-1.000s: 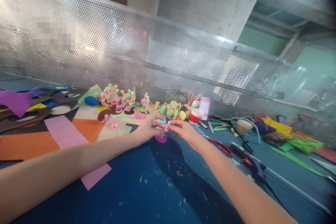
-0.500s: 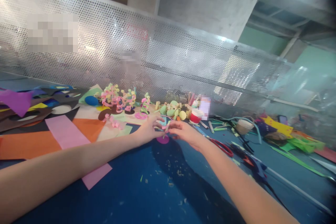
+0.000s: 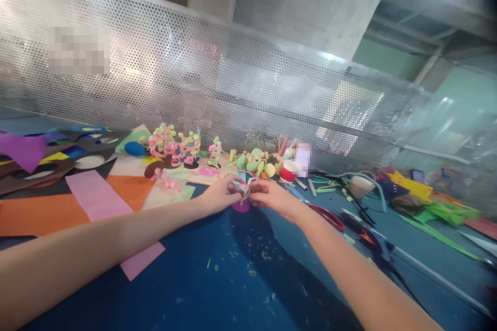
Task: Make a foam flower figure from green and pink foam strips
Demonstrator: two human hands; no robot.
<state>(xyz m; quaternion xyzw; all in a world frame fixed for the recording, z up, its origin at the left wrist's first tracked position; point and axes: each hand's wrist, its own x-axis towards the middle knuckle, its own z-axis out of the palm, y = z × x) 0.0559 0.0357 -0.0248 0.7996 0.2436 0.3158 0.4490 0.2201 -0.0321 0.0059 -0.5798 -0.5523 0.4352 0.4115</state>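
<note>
Two hands: in the head view, with the small piece as the dial's centre, the left hand [image 3: 222, 194] sits at 9 o'clock, the right hand [image 3: 274, 195] at 3.
Small pink-and-green strip piece: between the fingertips, above a flat magenta disc [image 3: 239, 207]; whether the two are joined is too blurred to tell.
Grip: fingers half-curled, thumbs near the fingertips; which hand actually pinches the piece I cannot tell.
Pressure: probably best light, tips only, since soft curls could flatten; one hand steadying while the other adjusts seems sensible.
Upright pink, yellow and green curled-strip models [image 3: 174, 147]: 10 o'clock, handy for comparing shape.
Red-handled tool [image 3: 328, 216] and dark blue pistol-shaped tool [image 3: 375, 243]: between 3 and 4, well worth keeping the right sleeve-side forearm off.
Pale scraps [image 3: 266, 255]: towards 5 on the blue tabletop [image 3: 186, 279]; they could cling to the piece.
</note>
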